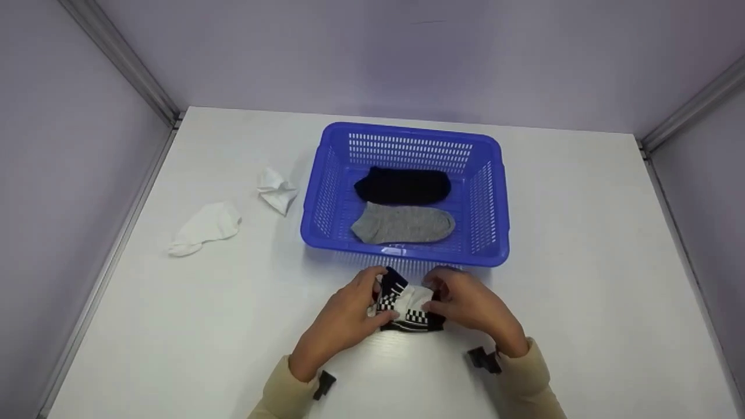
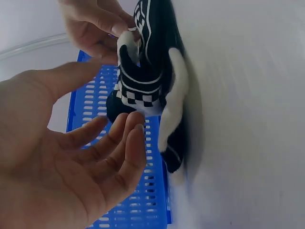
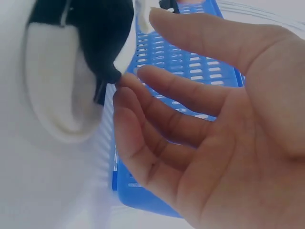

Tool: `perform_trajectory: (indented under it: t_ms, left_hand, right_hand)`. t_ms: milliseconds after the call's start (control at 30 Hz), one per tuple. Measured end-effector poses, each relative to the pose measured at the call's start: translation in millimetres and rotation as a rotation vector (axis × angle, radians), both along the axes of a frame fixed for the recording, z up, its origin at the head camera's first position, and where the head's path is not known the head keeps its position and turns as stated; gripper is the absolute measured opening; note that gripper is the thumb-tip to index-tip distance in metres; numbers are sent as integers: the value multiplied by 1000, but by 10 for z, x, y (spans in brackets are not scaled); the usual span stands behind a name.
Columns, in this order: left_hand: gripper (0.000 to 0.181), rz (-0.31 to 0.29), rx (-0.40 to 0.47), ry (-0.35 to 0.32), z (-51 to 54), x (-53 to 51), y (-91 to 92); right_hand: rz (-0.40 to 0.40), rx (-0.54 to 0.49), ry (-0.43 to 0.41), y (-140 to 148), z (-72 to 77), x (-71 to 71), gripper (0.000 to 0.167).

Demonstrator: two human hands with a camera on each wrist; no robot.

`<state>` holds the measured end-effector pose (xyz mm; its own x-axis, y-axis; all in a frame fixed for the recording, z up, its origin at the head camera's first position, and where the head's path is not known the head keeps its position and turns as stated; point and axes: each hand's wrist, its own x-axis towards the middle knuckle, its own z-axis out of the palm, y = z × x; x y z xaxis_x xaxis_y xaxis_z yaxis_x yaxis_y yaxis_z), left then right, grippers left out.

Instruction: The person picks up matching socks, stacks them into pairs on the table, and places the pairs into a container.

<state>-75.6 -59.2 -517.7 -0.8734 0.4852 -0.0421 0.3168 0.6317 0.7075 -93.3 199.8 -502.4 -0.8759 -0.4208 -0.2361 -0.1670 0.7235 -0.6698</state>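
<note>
Unclenched, my left hand (image 1: 348, 312) and right hand (image 1: 470, 301) touch the black-and-white checkered fabric socks (image 1: 417, 316), on the white table (image 1: 582, 244) just beside the blue perforated plastic basket (image 1: 356, 248); I'd align edges before pinching.

A: What clothed your forearms in the head view?
B: You wore beige sleeves, left sleeve (image 1: 288, 387) and right sleeve (image 1: 524, 372) matching in colour, each full and rounded, ending in a plain cuff near the wrist.
A: And the dark parts beside your cuffs?
B: A small black fitting (image 1: 325, 385) stood out at your left cuff, blocky in outline; a second black fitting (image 1: 485, 359), likewise angular, marked your right. Your hands were bare.
</note>
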Motion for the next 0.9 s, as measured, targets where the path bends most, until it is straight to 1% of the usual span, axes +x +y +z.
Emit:
perform_trajectory:
  t_ms: [100,200,267,367,433,500,567,633,733,800,900]
  left_hand:
    - [91,-21,-35,-18,-23,2,60]
    - [100,-43,-77,-29,-56,-3,108]
    - [100,-50,-98,-22,-86,-6,124]
    - [89,-51,-101,3,-110,-19,110]
    - [81,-45,-63,8,-104,-37,64]
    - [74,-38,3,-11,-80,-66,-15]
    - [70,-20,83,-56,-48,-102,-114]
    - [68,5,156,-113,-15,-135,-217]
    - [68,30,235,-179,5,-160,-340]
    - [67,22,273,-213,1,-151,-389]
    - [60,-13,323,-256,-12,-111,-419]
  right_hand:
    - [5,27,8,-35,-26,40,45]
    - [2,40,15,-70,-59,58,53]
    - [-2,39,12,-84,-74,62,53]
    - [2,41,4,-84,-90,67,49]
    - [13,27,1,-78,-93,70,44]
    - [22,5,7,-64,-89,71,39]
    - [20,-22,32,-42,-76,65,35]
    - [1,-47,68,-18,-65,59,33]
    - [-38,-76,99,-1,-57,63,31]
    - [-34,-61,111,-12,-72,83,29]
    - [-9,9,114,-65,-96,124,24]
